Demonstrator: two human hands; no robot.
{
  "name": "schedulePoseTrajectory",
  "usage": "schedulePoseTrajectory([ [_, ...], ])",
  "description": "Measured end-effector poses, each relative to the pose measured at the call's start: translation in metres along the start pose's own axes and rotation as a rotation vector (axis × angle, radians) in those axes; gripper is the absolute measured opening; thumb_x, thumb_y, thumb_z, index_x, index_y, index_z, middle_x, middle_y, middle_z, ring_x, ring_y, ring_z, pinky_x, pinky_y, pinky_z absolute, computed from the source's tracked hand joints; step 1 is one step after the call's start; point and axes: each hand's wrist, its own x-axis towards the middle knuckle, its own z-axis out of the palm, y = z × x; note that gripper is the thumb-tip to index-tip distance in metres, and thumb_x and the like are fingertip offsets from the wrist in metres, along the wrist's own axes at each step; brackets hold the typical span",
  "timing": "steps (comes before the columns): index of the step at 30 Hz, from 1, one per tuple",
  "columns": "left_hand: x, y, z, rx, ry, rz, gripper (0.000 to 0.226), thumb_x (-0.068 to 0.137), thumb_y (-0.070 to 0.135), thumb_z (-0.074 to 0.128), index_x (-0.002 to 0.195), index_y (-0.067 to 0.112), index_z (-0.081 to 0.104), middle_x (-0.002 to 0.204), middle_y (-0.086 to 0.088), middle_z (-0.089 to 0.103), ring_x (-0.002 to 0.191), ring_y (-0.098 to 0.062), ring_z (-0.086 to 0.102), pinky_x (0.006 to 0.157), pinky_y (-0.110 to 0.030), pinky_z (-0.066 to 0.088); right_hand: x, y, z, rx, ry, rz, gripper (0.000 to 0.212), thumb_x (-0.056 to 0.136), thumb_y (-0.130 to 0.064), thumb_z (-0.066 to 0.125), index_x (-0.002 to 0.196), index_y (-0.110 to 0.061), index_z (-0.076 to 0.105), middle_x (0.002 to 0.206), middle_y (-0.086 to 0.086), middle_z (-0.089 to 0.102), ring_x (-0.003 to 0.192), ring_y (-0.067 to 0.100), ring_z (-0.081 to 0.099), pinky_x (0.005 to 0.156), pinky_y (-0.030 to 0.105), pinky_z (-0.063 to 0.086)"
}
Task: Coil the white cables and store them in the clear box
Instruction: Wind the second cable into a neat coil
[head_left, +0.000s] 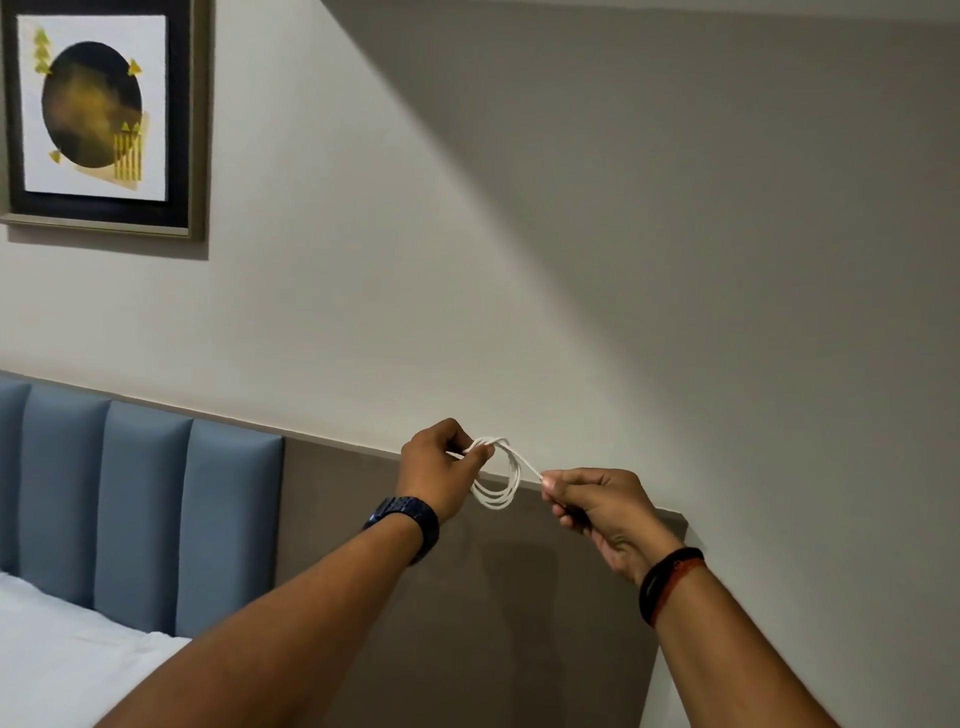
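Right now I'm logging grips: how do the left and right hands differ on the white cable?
The left hand pinches the gathered loops of the white cable and sits higher; the right hand grips one loose end, lower. The left wrist has a dark blue watch; the right, a black band. Both are closed on the cable.

No words, brands or numbers can be read anywhere. The framed picture (98, 114) on the wall bears only a dark circle and yellow triangles, no lettering.
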Motion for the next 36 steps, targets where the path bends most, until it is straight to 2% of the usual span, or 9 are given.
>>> schedulePoseTrajectory([
  [5,0.002,0.003,0.006,-0.116,0.046,-0.091,0.032,0.073,0.028,0.076,0.064,0.004,0.056,0.068,-0.014,0.068,0.054,-0.025,0.058,0.054,-0.034,0.050,0.000,0.007,0.009,-0.044,0.056,-0.017,0.007,0.072,-0.004,0.078,0.068,-0.009,0.075,0.063,0.006,0.073,0.053,0.011,0.062,0.045,0.020,0.048],
  [7,0.002,0.006,0.008,-0.168,0.040,-0.106,0.031,0.074,0.026,0.075,0.066,0.002,0.057,0.066,-0.010,0.070,0.047,-0.019,0.058,0.047,-0.026,0.048,0.000,0.008,0.010,-0.053,0.075,-0.027,0.006,0.072,-0.006,0.079,0.069,-0.009,0.075,0.063,0.005,0.073,0.053,0.010,0.062,0.046,0.020,0.048],
  [10,0.003,0.007,0.008,-0.208,0.009,-0.113,0.027,0.076,0.023,0.074,0.066,0.004,0.058,0.068,-0.002,0.073,0.052,-0.017,0.060,0.051,-0.030,0.053,-0.001,0.007,0.011,-0.099,0.131,-0.065,0.005,0.074,-0.008,0.077,0.070,-0.011,0.074,0.065,0.004,0.073,0.055,0.009,0.062,0.046,0.019,0.048],
  [18,-0.001,0.014,0.002,-0.224,-0.145,-0.031,0.024,0.080,0.023,0.072,0.073,0.004,0.059,0.073,-0.004,0.074,0.054,-0.010,0.062,0.045,-0.021,0.048,0.006,0.005,0.008,-0.324,0.388,-0.358,0.017,0.081,-0.015,0.071,0.067,-0.023,0.066,0.074,-0.009,0.067,0.073,0.009,0.060,0.060,0.019,0.043],
  [22,-0.001,0.020,-0.002,-0.249,-0.228,0.023,0.022,0.083,0.020,0.068,0.076,0.001,0.060,0.073,0.000,0.075,0.056,-0.009,0.064,0.047,-0.020,0.047,0.007,0.006,0.010,-0.487,0.440,-0.421,0.012,0.085,-0.018,0.068,0.076,-0.024,0.066,0.100,0.000,0.052,0.079,0.007,0.049,0.060,0.009,0.034],
  [24,-0.001,0.022,-0.003,-0.253,-0.258,0.037,0.022,0.084,0.021,0.067,0.076,0.002,0.061,0.074,0.000,0.075,0.058,-0.011,0.064,0.050,-0.021,0.048,0.008,0.005,0.012,-0.457,0.426,-0.404,0.009,0.087,-0.016,0.065,0.080,-0.022,0.066,0.102,0.001,0.053,0.076,0.005,0.050,0.056,0.002,0.031],
  [27,-0.001,0.025,-0.002,-0.272,-0.287,0.042,0.022,0.085,0.021,0.067,0.077,0.002,0.061,0.075,-0.001,0.075,0.061,-0.013,0.065,0.052,-0.024,0.050,0.009,0.003,0.019,-0.337,0.391,-0.358,0.012,0.088,-0.011,0.063,0.080,-0.018,0.068,0.088,0.001,0.068,0.084,0.018,0.063,0.065,0.020,0.046],
  [30,-0.001,0.028,0.000,-0.274,-0.281,0.040,0.021,0.085,0.021,0.067,0.077,0.002,0.061,0.075,-0.002,0.075,0.059,-0.013,0.064,0.054,-0.026,0.051,0.005,0.001,0.026,-0.215,0.303,-0.270,0.016,0.085,-0.008,0.065,0.079,-0.019,0.074,0.081,-0.001,0.073,0.081,0.018,0.068,0.075,0.033,0.056],
  [36,0.003,0.030,-0.002,-0.167,-0.173,0.061,0.023,0.083,0.024,0.069,0.073,0.005,0.061,0.071,0.001,0.074,0.057,-0.008,0.064,0.054,-0.027,0.051,-0.001,-0.007,0.026,0.203,0.074,-0.125,0.021,0.079,-0.009,0.056,0.063,-0.004,0.068,0.067,0.009,0.070,0.060,0.018,0.062,0.054,0.024,0.049],
])
